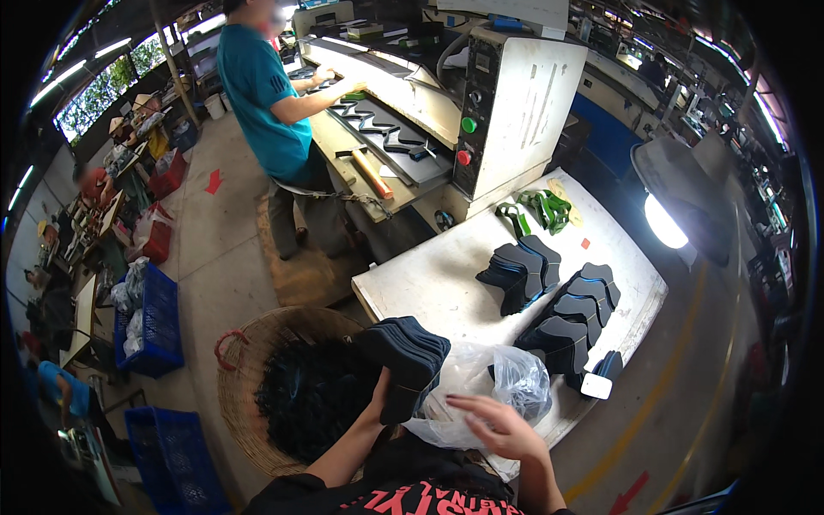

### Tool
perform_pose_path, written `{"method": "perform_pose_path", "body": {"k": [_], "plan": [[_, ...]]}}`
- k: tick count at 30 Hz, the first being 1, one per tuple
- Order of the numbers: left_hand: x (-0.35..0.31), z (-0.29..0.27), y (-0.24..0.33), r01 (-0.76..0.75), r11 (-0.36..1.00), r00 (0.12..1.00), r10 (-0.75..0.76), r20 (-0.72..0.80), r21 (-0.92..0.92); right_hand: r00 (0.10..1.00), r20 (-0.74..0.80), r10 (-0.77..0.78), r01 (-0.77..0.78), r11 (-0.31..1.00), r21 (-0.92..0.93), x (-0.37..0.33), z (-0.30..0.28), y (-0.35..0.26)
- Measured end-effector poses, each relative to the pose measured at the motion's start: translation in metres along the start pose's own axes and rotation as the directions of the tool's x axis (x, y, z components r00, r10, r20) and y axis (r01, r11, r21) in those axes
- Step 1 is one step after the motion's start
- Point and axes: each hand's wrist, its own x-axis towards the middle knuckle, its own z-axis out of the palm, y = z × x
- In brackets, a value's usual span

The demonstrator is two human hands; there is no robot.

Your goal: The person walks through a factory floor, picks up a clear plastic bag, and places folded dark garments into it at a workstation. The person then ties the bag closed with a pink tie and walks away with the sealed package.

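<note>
My left hand [381, 396] grips a thick stack of dark, curved cut-out pieces [402, 356], tilted over the front left of the white table [412, 292]; the stack hides most of its fingers. My right hand [499, 427] is open, fingers stretched toward the left, above or against a clear plastic bag [524, 382] at the table's near edge; I cannot tell if they touch. Farther right, several stacks of similar dark pieces [562, 330] stand in rows. Another stack [520, 275] sits behind them. A small white card [596, 386] lies by the nearest pieces.
Left of the table stands a wicker basket [236, 403] of dark scraps. Green strips [545, 210] lie at the table's back. A lit lamp [665, 219] hangs at the right. A person in a teal shirt [257, 94] works at a machine [524, 112] ahead. Blue crates [176, 455] stand left.
</note>
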Motion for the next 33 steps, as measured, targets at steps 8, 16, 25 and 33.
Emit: {"method": "perform_pose_path", "body": {"k": [8,16,25,33], "plan": [[-0.005,-0.004,-0.056,0.11,0.827,0.986,-0.16,0.043,0.551,0.821,-0.568,0.056,-0.124,0.989,-0.081,-0.033,-0.006,0.074],[-0.01,-0.055,-0.149,0.232,0.634,0.973,-0.151,-0.176,0.738,0.934,-0.278,0.223,-0.32,0.868,-0.38,-0.034,0.027,0.11],[0.004,-0.081,-0.182,0.097,0.504,0.985,0.075,-0.155,0.858,0.935,-0.242,0.26,-0.345,0.828,-0.441,-0.032,0.025,0.12],[0.005,-0.072,-0.181,0.06,0.359,0.98,0.158,-0.123,0.931,0.929,-0.242,0.282,-0.365,0.813,-0.453,-0.044,0.023,0.12]]}}
